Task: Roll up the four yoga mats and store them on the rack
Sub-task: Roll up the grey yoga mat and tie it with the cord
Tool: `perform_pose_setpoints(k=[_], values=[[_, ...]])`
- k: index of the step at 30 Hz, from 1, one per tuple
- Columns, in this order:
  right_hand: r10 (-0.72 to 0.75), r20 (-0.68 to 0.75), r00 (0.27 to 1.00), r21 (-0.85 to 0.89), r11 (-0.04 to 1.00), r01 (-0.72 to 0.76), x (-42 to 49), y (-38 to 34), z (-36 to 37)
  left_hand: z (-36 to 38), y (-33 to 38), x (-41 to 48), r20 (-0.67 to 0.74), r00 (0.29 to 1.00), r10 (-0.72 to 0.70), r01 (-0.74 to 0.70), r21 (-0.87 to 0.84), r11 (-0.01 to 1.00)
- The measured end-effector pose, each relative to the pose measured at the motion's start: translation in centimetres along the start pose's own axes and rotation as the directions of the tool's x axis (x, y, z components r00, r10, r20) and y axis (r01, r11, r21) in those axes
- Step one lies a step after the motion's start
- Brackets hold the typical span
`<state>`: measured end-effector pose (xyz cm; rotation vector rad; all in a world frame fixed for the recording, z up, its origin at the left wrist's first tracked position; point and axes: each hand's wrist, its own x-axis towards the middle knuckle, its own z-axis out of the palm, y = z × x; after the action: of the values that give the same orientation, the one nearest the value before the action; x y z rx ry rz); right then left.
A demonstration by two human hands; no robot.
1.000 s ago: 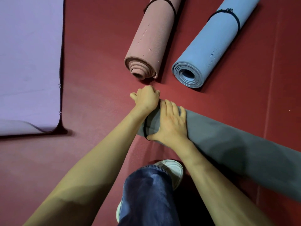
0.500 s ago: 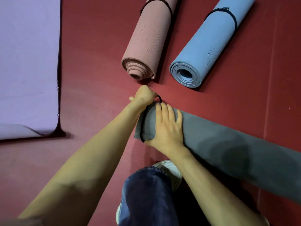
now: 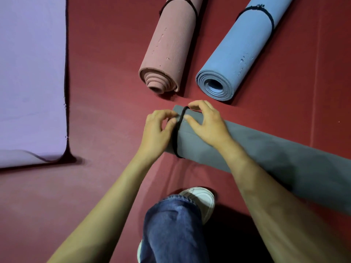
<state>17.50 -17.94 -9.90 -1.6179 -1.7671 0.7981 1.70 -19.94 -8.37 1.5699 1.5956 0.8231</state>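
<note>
**Item 1.** Grey mat [image 3: 266, 154]: rolled, lying on the red floor [image 3: 104, 92] from centre toward 4 o'clock. Not on any rack, and I see no rack from here.

**Item 2.** Black band [image 3: 178, 128]: looped round the grey mat's near end, I judge to stop the roll springing open.

**Item 3.** Left hand [image 3: 157, 131]: fingers curled, pinching the band at the roll's end.

**Item 4.** Right hand [image 3: 209, 126]: palm on the roll to steady it, forefinger and thumb nipped on the band.

**Item 5.** Pink mat [image 3: 171, 44] at 12 o'clock and blue mat [image 3: 237, 50] at 1 o'clock: both rolled and banded, apparently parked awaiting storage.

**Item 6.** Purple mat [image 3: 32, 73] at 9 o'clock: flat and unrolled, so I count it as outstanding.

**Item 7.** Markings: no brand, label or writing legible on anything.
</note>
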Motion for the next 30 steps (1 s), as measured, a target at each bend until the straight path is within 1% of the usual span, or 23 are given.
perform_pose_setpoints(k=[1, 3, 5, 7, 9, 11, 12, 14, 18, 20, 22, 23, 24, 27, 30], values=[[-0.028, -0.058, 0.998, -0.023, 0.999, 0.027, 0.3, 0.2, 0.2, 0.7, -0.8, -0.3, 0.007, 0.999, 0.052, -0.052, -0.008, 0.999], [-0.114, -0.137, 0.984, -0.149, 0.984, 0.094, 0.8, 0.1, 0.5, 1.9, -1.7, -0.3, -0.037, 0.996, 0.084, -0.087, -0.097, 0.991], [-0.231, -0.208, 0.951, -0.272, 0.947, 0.170, 0.7, -0.2, 0.5, 2.8, -2.0, 0.3, -0.118, 0.991, 0.062, -0.083, -0.177, 0.981], [-0.266, -0.248, 0.931, -0.320, 0.930, 0.181, 0.2, -0.4, 0.4, 3.2, -2.3, 0.9, -0.161, 0.987, 0.028, -0.065, -0.233, 0.970], [-0.193, -0.243, 0.951, -0.322, 0.940, 0.109, -0.6, -1.1, 1.0, 3.4, -1.9, 1.5, -0.166, 0.985, -0.044, -0.008, -0.304, 0.952], [-0.041, -0.222, 0.974, -0.295, 0.955, -0.026, -1.3, -2.1, 1.8, 3.4, -1.5, 1.8, -0.156, 0.982, -0.108, 0.043, -0.370, 0.928], [0.040, -0.215, 0.976, -0.277, 0.956, -0.101, -1.4, -2.5, 2.0, 3.5, -1.4, 2.0, -0.154, 0.981, -0.118, 0.051, -0.380, 0.924], [0.154, -0.200, 0.968, -0.274, 0.939, -0.206, -1.2, -3.4, 2.2, 3.7, -1.4, 2.2, -0.150, 0.979, -0.135, 0.062, -0.412, 0.909], [0.291, -0.112, 0.950, -0.369, 0.875, -0.312, 0.1, -4.5, 2.0, 3.9, -1.6, 2.7, -0.141, 0.968, -0.208, 0.117, -0.479, 0.870], [0.328, -0.080, 0.941, -0.391, 0.858, -0.332, 0.7, -4.5, 1.8, 4.0, -1.7, 3.1, -0.159, 0.958, -0.237, 0.126, -0.508, 0.852], [0.342, -0.060, 0.938, -0.338, 0.877, -0.341, 0.9, -4.1, 1.5, 4.0, -1.8, 3.4, -0.166, 0.951, -0.262, 0.132, -0.547, 0.826], [0.344, -0.057, 0.937, -0.301, 0.889, -0.344, 0.8, -4.0, 1.4, 4.0, -1.9, 3.5, -0.173, 0.949, -0.265, 0.133, -0.543, 0.829], [0.339, -0.058, 0.939, -0.287, 0.895, -0.341, 0.8, -4.0, 1.4, 4.1, -1.9, 3.4, -0.186, 0.949, -0.255, 0.124, -0.522, 0.844], [0.320, -0.071, 0.945, -0.367, 0.872, -0.323, 0.6, -4.4, 1.8, 4.4, -1.8, 3.0, -0.253, 0.948, -0.191, 0.064, -0.438, 0.897], [0.331, -0.077, 0.940, -0.352, 0.873, -0.336, 1.0, -4.6, 1.8, 4.8, -1.6, 2.9, -0.322, 0.943, -0.088, -0.027, -0.337, 0.941]])
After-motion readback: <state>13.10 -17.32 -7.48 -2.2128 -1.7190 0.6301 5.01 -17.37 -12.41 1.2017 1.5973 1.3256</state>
